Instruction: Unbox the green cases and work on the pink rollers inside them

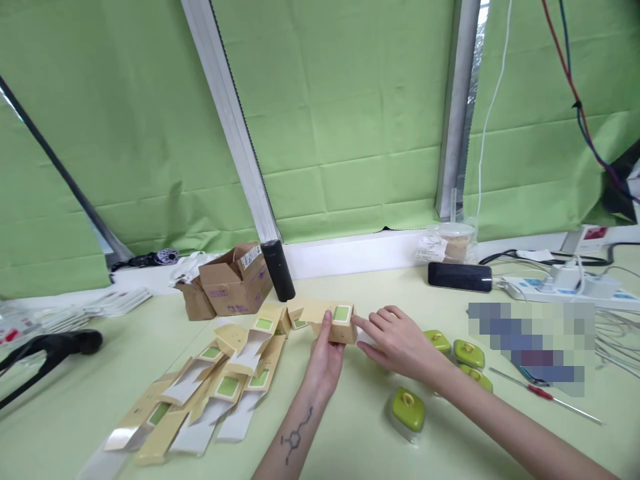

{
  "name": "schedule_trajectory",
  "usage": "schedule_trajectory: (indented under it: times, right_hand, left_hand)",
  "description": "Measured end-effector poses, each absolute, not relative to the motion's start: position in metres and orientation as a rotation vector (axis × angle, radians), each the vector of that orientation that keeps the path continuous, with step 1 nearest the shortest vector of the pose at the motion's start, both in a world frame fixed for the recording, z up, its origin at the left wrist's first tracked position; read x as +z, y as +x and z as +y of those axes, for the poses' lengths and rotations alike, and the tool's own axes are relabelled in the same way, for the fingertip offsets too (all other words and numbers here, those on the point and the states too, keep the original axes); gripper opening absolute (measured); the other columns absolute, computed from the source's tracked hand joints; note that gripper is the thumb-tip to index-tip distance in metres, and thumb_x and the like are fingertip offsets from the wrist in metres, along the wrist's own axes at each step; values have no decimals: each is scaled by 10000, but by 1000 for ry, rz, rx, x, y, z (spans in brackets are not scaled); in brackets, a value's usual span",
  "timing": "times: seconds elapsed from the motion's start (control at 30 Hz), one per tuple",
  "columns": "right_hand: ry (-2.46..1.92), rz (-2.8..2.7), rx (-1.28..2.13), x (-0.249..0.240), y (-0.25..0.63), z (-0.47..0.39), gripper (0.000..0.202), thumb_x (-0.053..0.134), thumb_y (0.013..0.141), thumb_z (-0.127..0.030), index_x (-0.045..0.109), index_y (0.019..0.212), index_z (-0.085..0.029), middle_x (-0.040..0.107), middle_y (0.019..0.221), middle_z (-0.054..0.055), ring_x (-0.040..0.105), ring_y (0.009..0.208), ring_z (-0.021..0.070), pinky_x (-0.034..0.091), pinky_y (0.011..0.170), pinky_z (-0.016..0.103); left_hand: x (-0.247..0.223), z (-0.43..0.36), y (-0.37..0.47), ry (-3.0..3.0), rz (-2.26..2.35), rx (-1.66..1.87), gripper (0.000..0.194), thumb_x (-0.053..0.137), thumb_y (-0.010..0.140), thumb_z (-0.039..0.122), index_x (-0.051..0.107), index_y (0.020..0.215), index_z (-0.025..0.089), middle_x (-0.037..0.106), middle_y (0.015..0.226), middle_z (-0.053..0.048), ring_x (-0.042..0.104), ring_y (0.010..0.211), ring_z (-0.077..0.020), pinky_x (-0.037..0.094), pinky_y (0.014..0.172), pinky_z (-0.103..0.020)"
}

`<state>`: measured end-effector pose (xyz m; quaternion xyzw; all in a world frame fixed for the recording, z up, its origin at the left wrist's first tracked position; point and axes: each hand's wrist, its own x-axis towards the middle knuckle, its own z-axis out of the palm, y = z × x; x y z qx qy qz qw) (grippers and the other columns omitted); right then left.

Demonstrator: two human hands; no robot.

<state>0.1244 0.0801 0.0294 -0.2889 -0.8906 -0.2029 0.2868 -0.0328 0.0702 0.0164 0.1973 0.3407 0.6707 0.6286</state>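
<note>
In my left hand (pixel 329 357) is a small tan cardboard box (pixel 320 320) with a green label framed in white, thumb on top and fingers beneath. My right hand (pixel 395 340) is at the box's right end, index finger and thumb around a white flap there; the other fingers are loosely bent. To the left lies a spread of similar folded boxes (pixel 227 387), several with white flaps out. Under and beside my right forearm stand several small clear containers with green lids, the nearest a green-lidded container (pixel 407 410).
An open brown carton (pixel 235 280) and a black cylinder (pixel 278 270) stand at the back. Farther right are a phone (pixel 460 277), a power strip (pixel 570 290) with cables, and a red-handled screwdriver (pixel 543 393). A black object (pixel 55 347) juts in from the left.
</note>
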Motion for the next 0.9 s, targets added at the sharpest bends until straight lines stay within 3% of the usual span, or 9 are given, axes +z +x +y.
schedule_trajectory:
  times: [0.17,0.3,0.47,0.6,0.73,0.9]
  right_hand:
    - [-757,-2305,-586,21,124,88,131,545,881,-291,575,855,-167,616,813,73,557,777,225,411,750,365]
    - [-654,-2312,-555,21,127,90,144,535,884,-306,563,823,-179,611,801,60,557,797,211,442,734,341]
    - [-503,-2367,-466,26,133,82,203,539,868,-330,587,989,-174,634,1001,87,557,963,226,450,830,368]
    - [-622,-2311,-130,34,136,80,261,538,868,-363,595,1050,-185,616,1030,102,577,938,230,456,806,386]
    - [-834,-2299,128,43,110,108,214,418,932,-262,595,1019,-180,581,1029,88,594,913,186,473,806,350]
    - [-881,-2454,222,42,31,162,335,585,871,-293,537,1167,-145,567,1161,96,594,982,219,501,823,410]
  left_hand:
    - [19,63,-31,531,743,1424,265,646,804,308,649,978,109,688,1029,-133,640,963,-221,520,823,-305]
    - [21,59,-29,606,760,1482,274,720,733,255,651,957,115,695,999,-117,652,925,-214,526,804,-304]
    - [24,57,-25,611,866,1649,382,754,690,276,632,1036,169,707,999,-76,661,920,-201,532,773,-270]
    - [48,46,-42,777,1041,1837,410,783,643,268,643,1017,173,709,1016,-68,649,974,-207,526,802,-258]
    - [97,35,-98,944,1443,1826,417,821,563,288,660,907,117,727,870,-94,680,719,-222,556,595,-283]
    - [146,37,-182,1068,1705,1617,318,688,732,357,624,983,172,725,919,-78,678,721,-177,547,653,-273]
